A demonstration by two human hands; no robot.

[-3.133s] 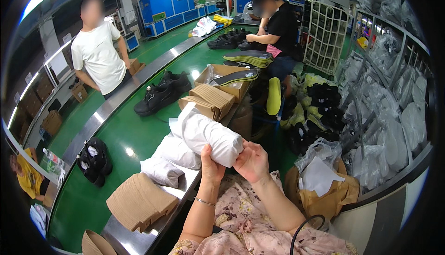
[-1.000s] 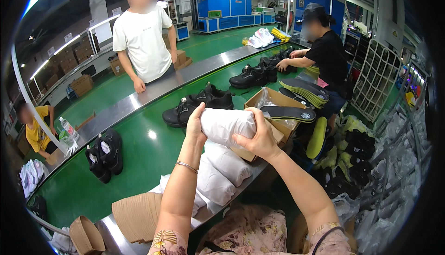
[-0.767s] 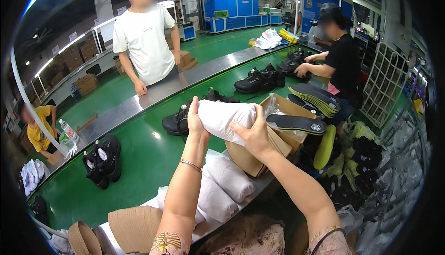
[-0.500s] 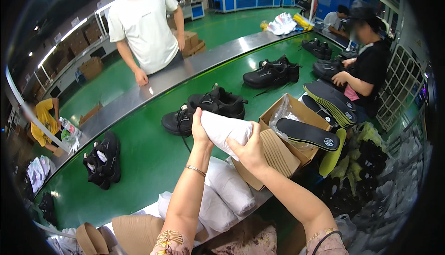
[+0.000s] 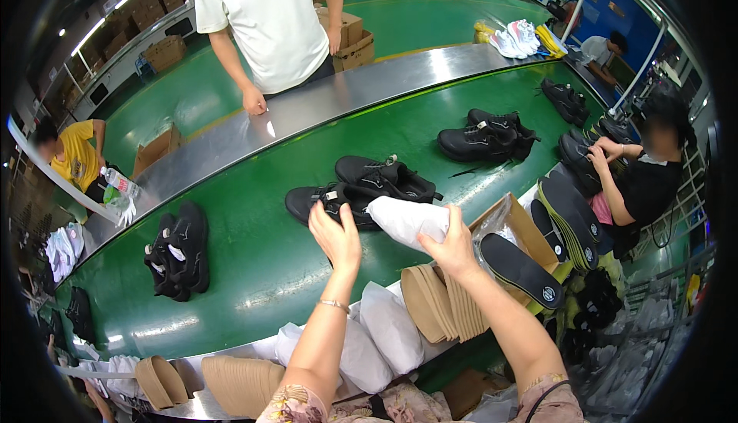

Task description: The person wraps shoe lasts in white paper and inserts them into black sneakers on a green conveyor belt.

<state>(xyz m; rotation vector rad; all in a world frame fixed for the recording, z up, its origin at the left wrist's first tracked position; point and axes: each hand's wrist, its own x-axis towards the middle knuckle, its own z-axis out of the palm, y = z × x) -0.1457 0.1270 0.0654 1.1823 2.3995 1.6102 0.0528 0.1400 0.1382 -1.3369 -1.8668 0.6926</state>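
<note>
My right hand (image 5: 453,248) grips the end of a white paper-wrapped bundle (image 5: 401,219), thumb on its near side. Off the bundle's other end, my left hand (image 5: 338,240) is held up with fingers apart and nothing in it. Just beyond both hands lies a pair of black lace-up shoes (image 5: 388,177) on the green belt (image 5: 254,246); the left fingertips overlap the nearer shoe in the picture, and whether they touch it I cannot tell. Several similar white bundles (image 5: 390,323) rest along the near edge below my hands.
Tan cardboard inserts (image 5: 430,308) stand beside a carton (image 5: 530,231) with black insoles (image 5: 519,269). More black shoes (image 5: 184,250) sit along the belt. Across it stands a person in a white shirt (image 5: 269,23); at right a person in black (image 5: 649,181) handles shoes.
My left hand has let go of the white paper bundle and opened, while my right hand keeps hold of it. The view has shifted, and the bundle is now farther right.
</note>
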